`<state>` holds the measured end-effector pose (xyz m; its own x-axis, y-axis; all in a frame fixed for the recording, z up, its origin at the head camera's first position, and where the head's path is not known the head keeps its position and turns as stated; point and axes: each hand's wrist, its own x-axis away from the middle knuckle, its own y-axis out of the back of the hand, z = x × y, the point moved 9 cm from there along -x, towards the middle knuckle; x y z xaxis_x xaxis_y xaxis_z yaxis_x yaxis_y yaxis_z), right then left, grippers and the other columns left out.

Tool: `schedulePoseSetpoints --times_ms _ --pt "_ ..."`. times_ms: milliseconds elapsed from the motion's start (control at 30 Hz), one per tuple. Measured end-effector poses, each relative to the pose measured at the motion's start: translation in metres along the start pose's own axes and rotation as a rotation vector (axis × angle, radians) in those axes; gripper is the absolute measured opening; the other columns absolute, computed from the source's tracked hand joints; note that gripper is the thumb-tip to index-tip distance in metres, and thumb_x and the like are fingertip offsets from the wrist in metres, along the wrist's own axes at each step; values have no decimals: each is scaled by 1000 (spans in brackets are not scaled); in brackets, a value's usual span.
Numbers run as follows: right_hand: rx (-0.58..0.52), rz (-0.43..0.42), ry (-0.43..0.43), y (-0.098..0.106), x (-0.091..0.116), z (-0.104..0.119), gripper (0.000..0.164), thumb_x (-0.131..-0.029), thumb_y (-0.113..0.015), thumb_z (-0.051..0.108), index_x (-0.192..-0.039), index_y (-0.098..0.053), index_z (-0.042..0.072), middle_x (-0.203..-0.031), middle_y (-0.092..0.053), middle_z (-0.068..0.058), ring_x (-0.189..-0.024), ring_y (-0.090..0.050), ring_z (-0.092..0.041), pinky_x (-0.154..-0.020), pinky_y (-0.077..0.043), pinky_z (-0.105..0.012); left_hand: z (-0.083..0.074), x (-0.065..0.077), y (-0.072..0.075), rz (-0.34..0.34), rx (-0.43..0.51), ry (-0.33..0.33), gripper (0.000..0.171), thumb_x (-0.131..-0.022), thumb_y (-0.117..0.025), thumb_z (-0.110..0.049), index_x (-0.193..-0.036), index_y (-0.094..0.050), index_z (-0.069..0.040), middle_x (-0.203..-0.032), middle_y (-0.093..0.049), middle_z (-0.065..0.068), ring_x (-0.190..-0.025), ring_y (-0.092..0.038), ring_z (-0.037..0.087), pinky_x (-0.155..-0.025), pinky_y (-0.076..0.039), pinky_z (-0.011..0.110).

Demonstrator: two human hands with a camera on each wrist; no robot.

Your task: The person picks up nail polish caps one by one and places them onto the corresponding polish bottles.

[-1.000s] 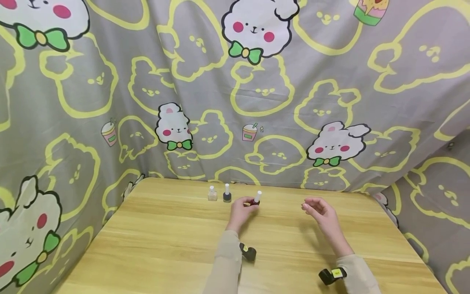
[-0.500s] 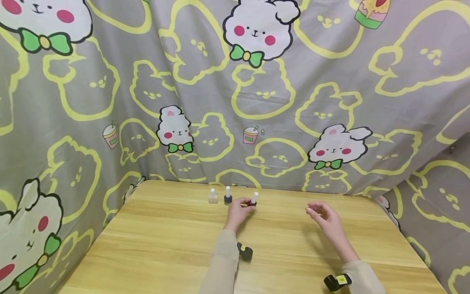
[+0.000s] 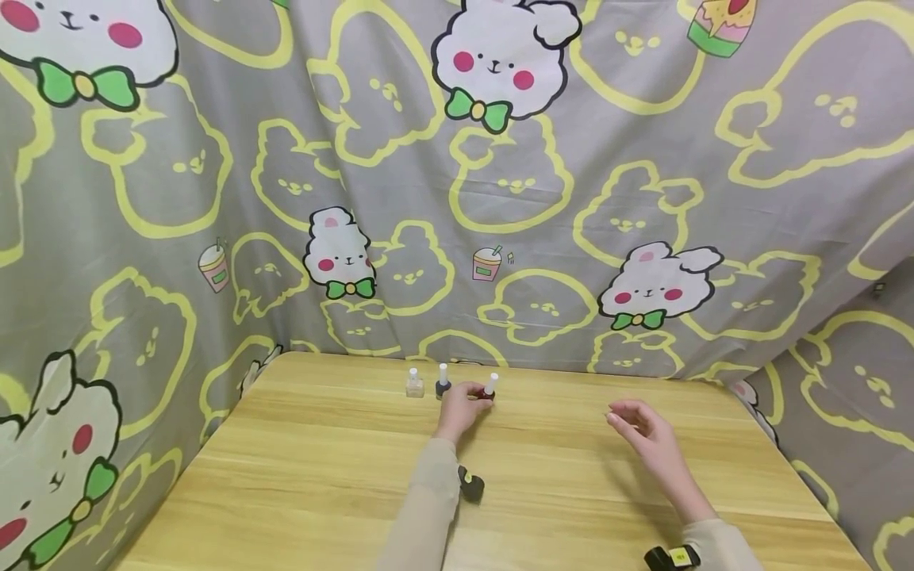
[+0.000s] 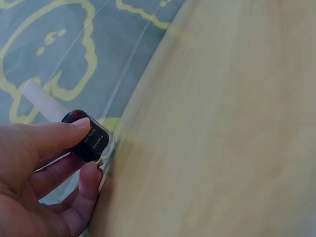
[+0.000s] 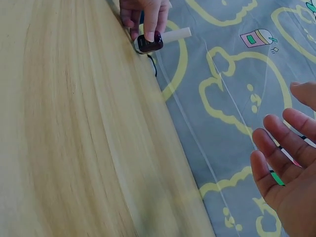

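My left hand (image 3: 460, 410) pinches a dark red nail polish bottle (image 4: 91, 138) between thumb and fingers; its white cap (image 4: 43, 101) sticks up past the hand. The bottle is at the table's far side. Just left of it stands a dark nail polish bottle (image 3: 443, 387), partly covered by the left hand, and beyond that a clear nail polish bottle (image 3: 414, 387), both white-capped and upright. My right hand (image 3: 646, 432) hovers over the right part of the table with fingers loosely bent and nothing in them, as the right wrist view also shows.
The wooden table (image 3: 336, 476) ends at a grey curtain (image 3: 528, 238) with cartoon rabbits, which hangs behind and at both sides. A black wrist camera (image 3: 471, 484) sits at the left sleeve, another black wrist camera (image 3: 671, 558) at the right.
My left hand has slid the dark red bottle a little left, closer to the dark bottle. The right hand has drawn back slightly to the right and toward me.
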<state>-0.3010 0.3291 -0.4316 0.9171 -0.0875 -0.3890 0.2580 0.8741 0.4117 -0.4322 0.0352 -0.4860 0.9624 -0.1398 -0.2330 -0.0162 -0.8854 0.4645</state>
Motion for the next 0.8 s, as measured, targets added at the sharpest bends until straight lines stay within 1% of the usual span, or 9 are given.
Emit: schedulePoseSetpoints --times_ms 67,133,200,300,433,500,667,733,800 --pt "11 1 -5 1 1 -1 26 -97 -59 16 -116 -59 -2 -97 -62 22 -90 -60 10 -77 -48 -11 -1 -1 1 2 -9 0 23 -80 -77 -7 -101 -72 1 -102 -74 16 -99 -69 31 -90 -53 42" --pt "20 0 -14 3 3 -2 26 -97 -59 16 -116 -59 -1 -98 -63 21 -90 -60 9 -77 -48 -11 2 -3 0 20 11 33 24 -80 -76 -5 -103 -72 2 -104 -73 17 -98 -69 30 -85 -56 40" --pt "30 1 -23 4 5 -2 26 -98 -59 17 -117 -59 0 -98 -64 18 -89 -59 9 -77 -48 -11 4 -4 -1 45 42 67 25 -81 -75 -4 -105 -71 2 -107 -72 18 -95 -69 29 -75 -58 36" --pt "42 4 -34 5 6 -1 28 -98 -59 19 -118 -59 0 -101 -67 10 -90 -59 9 -77 -48 -11 5 -6 -2 79 84 104 26 -83 -73 -2 -108 -69 3 -110 -71 20 -92 -69 27 -63 -58 29" --pt "43 10 -32 6 8 -1 28 -98 -59 19 -118 -59 -1 -103 -68 1 -90 -60 9 -77 -49 -11 4 -8 -4 104 72 107 27 -84 -72 -1 -110 -68 3 -110 -70 19 -93 -68 26 -59 -57 27" --pt "38 12 -27 6 8 -2 27 -98 -59 17 -118 -59 -1 -103 -68 2 -90 -60 9 -77 -49 -11 4 -9 -5 113 60 111 28 -84 -72 0 -111 -68 3 -111 -70 19 -92 -67 25 -58 -56 26" --pt "33 14 -15 6 10 -4 28 -97 -60 16 -118 -59 -3 -101 -67 11 -90 -60 9 -78 -49 -11 3 -10 -6 129 36 102 30 -84 -70 3 -114 -66 4 -112 -69 20 -86 -67 23 -53 -53 23" --pt "35 15 -14 6 10 -5 27 -97 -60 16 -118 -59 -2 -100 -67 12 -89 -60 9 -78 -49 -10 2 -10 -6 135 34 99 32 -84 -68 5 -116 -66 4 -112 -68 22 -85 -67 23 -52 -53 23" --pt "35 16 -17 6 11 -6 26 -97 -60 16 -117 -60 -1 -100 -68 12 -90 -61 9 -78 -48 -10 2 -10 -6 140 35 105 33 -85 -66 6 -118 -65 3 -113 -68 22 -88 -68 25 -52 -53 23"
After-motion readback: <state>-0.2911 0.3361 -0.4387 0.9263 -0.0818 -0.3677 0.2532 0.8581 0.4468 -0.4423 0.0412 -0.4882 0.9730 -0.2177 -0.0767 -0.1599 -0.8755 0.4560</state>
